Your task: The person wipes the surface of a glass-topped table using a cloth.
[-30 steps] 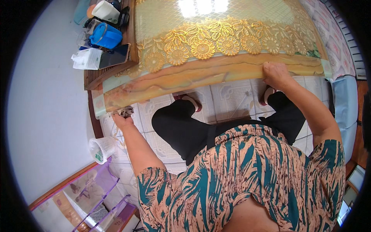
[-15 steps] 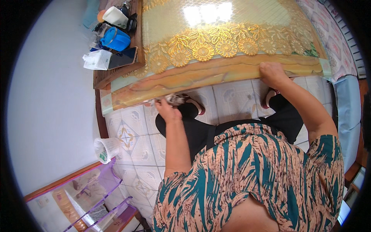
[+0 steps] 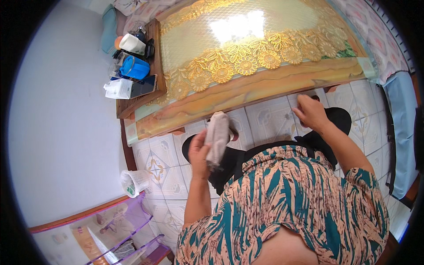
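Note:
My left hand (image 3: pixel 198 154) is closed on a pale grey folded cloth (image 3: pixel 217 137), held above my lap in front of the table. The cloth is slightly blurred. My right hand (image 3: pixel 312 112) hangs off the table's front edge, loosely curled with the thumb apart and nothing visible in it. Beyond both hands lies the low table (image 3: pixel 247 88), with a marbled amber front border. A clear cover with golden flower lace (image 3: pixel 246 64) spreads over its top, which reflects a bright light.
On the left, a wooden tray (image 3: pixel 160 75) holds a blue mug (image 3: pixel 136 67), a white cup (image 3: pixel 132 44), a dark phone (image 3: pixel 144 86) and a white packet (image 3: pixel 118 88). A white basket (image 3: pixel 132 183) stands on the tiled floor (image 3: pixel 174 179). Purple-trimmed clear shelving (image 3: pixel 128 221) sits lower left.
My left hand has drawn back from the table's front edge with the cloth, now in plain view. My right hand has come off the table border and moved nearer to me.

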